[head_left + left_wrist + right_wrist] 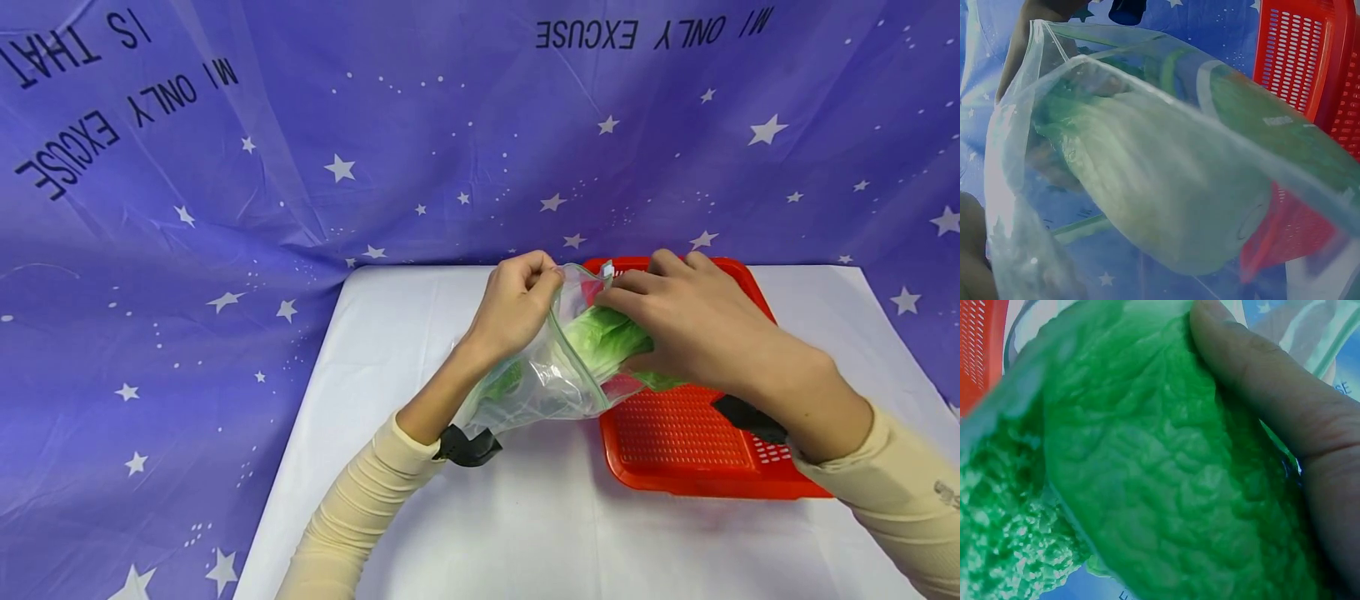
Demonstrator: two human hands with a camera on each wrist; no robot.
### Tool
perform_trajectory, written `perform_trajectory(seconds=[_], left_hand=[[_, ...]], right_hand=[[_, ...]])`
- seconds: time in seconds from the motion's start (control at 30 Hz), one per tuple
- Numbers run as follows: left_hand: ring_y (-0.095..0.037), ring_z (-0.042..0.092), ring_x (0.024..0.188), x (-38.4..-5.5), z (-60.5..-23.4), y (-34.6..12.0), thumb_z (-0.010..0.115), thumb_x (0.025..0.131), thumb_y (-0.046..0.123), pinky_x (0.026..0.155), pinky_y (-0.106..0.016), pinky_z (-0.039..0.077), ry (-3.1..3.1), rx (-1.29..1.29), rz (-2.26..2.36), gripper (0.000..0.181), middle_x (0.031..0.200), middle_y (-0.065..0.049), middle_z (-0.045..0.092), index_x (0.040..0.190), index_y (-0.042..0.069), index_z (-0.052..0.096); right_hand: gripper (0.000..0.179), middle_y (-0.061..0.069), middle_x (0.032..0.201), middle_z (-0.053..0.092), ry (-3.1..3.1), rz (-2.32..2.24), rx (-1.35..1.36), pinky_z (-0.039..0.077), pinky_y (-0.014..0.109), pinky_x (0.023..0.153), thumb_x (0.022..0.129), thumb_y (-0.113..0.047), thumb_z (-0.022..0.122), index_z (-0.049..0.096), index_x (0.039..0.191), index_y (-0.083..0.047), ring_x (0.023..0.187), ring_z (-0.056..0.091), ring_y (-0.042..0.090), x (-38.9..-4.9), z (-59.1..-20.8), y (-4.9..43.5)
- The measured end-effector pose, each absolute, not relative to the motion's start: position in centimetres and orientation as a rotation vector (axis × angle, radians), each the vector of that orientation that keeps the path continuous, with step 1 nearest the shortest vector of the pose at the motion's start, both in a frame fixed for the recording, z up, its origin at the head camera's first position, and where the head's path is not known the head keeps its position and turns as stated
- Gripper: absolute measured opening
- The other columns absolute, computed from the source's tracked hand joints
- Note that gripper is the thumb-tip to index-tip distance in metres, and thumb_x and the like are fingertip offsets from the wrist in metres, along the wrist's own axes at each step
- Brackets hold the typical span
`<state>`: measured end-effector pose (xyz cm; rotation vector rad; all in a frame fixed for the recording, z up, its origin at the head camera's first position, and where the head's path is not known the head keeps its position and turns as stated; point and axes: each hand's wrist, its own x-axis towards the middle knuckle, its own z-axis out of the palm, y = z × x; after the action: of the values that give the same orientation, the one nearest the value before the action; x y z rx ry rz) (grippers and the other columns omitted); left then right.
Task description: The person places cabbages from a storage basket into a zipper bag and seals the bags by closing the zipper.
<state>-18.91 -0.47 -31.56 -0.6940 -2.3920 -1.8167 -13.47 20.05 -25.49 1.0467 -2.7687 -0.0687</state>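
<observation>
My left hand [517,304] pinches the rim of a clear zip bag [551,379] with a green closure strip and a white slider. In my right hand [693,321] is a head of lettuce [603,342], its pale stem end inside the bag mouth and its green leaves towards my palm. The right thumb [1260,381] lies along the wrinkled leaves in the right wrist view. Through the plastic in the left wrist view, the lettuce [1160,175] shows its broad whitish base. Part of the bag's far rim is hidden behind the right hand.
A red perforated plastic basket [678,479] stands on the white-covered table [495,517], under and beyond my right hand. Behind the table hangs a purple cloth [450,125] with white stars and lettering.
</observation>
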Motion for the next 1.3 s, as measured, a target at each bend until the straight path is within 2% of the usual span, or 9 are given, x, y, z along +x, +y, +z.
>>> perform_trajectory(seconds=[0.2, 0.37, 0.47, 0.73, 0.97, 1.13, 1.23, 1.3], left_hand=[[-0.013, 0.035, 0.049, -19.0, -31.5, -0.6, 0.050, 0.093, 0.012, 0.053, -0.028, 0.032, -2.375, -0.688, -1.819, 0.019, 0.054, -0.001, 0.039, 0.079, 0.008, 0.062], [-0.013, 0.034, 0.051, -19.0, -31.4, -0.6, 0.050, 0.094, 0.012, 0.056, -0.027, 0.032, -2.381, -0.692, -1.817, 0.021, 0.054, -0.001, 0.038, 0.080, 0.004, 0.062], [-0.013, 0.034, 0.052, -19.0, -31.5, -0.6, 0.050, 0.095, 0.012, 0.058, -0.027, 0.033, -2.387, -0.697, -1.815, 0.022, 0.054, 0.000, 0.037, 0.081, 0.002, 0.062], [-0.014, 0.035, 0.051, -19.0, -31.5, -0.7, 0.049, 0.094, 0.012, 0.057, -0.027, 0.034, -2.370, -0.686, -1.815, 0.021, 0.054, -0.001, 0.038, 0.078, 0.006, 0.062], [-0.014, 0.036, 0.050, -19.0, -31.4, -1.0, 0.049, 0.095, 0.012, 0.054, -0.029, 0.033, -2.350, -0.648, -1.805, 0.021, 0.054, -0.001, 0.039, 0.078, 0.008, 0.061], [-0.014, 0.036, 0.049, -19.0, -31.3, -1.2, 0.049, 0.095, 0.012, 0.052, -0.029, 0.032, -2.334, -0.617, -1.821, 0.021, 0.054, -0.001, 0.038, 0.077, 0.007, 0.059], [-0.015, 0.038, 0.049, -19.0, -31.4, -1.3, 0.050, 0.094, 0.012, 0.052, -0.028, 0.033, -2.331, -0.605, -1.827, 0.021, 0.053, -0.001, 0.040, 0.076, 0.006, 0.059], [-0.015, 0.039, 0.049, -19.0, -31.5, -1.3, 0.050, 0.095, 0.012, 0.051, -0.028, 0.033, -2.326, -0.608, -1.833, 0.021, 0.053, -0.002, 0.040, 0.076, 0.006, 0.058]], right_hand=[[0.071, 0.008, 0.116, 0.064, -2.716, -0.040, 1.112, 0.041, 0.047, 0.075, 0.054, -0.030, 0.095, 0.069, 0.118, -0.014, 0.096, 0.053, 0.034, -13.1, -25.8, 20.0], [0.040, 0.001, 0.099, 0.066, -2.706, 0.017, 1.172, 0.041, 0.043, 0.074, 0.064, -0.016, 0.089, 0.072, 0.101, -0.014, 0.090, 0.055, 0.028, -13.1, -26.0, 20.0], [0.031, -0.004, 0.091, 0.064, -2.714, 0.062, 1.185, 0.042, 0.041, 0.075, 0.066, -0.011, 0.087, 0.072, 0.092, -0.017, 0.087, 0.055, 0.025, -13.2, -26.0, 20.0], [0.037, -0.001, 0.097, 0.068, -2.677, 0.144, 1.198, 0.045, 0.042, 0.074, 0.064, -0.016, 0.090, 0.074, 0.098, -0.016, 0.089, 0.055, 0.024, -13.4, -26.1, 20.1], [0.039, 0.000, 0.107, 0.066, -2.644, 0.235, 1.250, 0.043, 0.046, 0.081, 0.067, -0.018, 0.089, 0.074, 0.103, -0.020, 0.104, 0.056, 0.028, -13.4, -26.2, 20.5], [0.040, 0.002, 0.114, 0.066, -2.486, 0.390, 1.316, 0.040, 0.048, 0.083, 0.068, -0.014, 0.086, 0.073, 0.106, -0.020, 0.109, 0.053, 0.031, -13.3, -25.3, 21.5], [0.028, 0.004, 0.115, 0.066, -2.421, 0.471, 1.304, 0.038, 0.049, 0.087, 0.084, -0.035, 0.077, 0.073, 0.106, -0.018, 0.110, 0.053, 0.032, -13.1, -24.8, 22.1], [0.037, 0.006, 0.113, 0.067, -2.389, 0.536, 1.269, 0.037, 0.046, 0.090, 0.093, -0.048, 0.063, 0.073, 0.107, -0.015, 0.109, 0.054, 0.031, -13.1, -24.6, 22.7]])
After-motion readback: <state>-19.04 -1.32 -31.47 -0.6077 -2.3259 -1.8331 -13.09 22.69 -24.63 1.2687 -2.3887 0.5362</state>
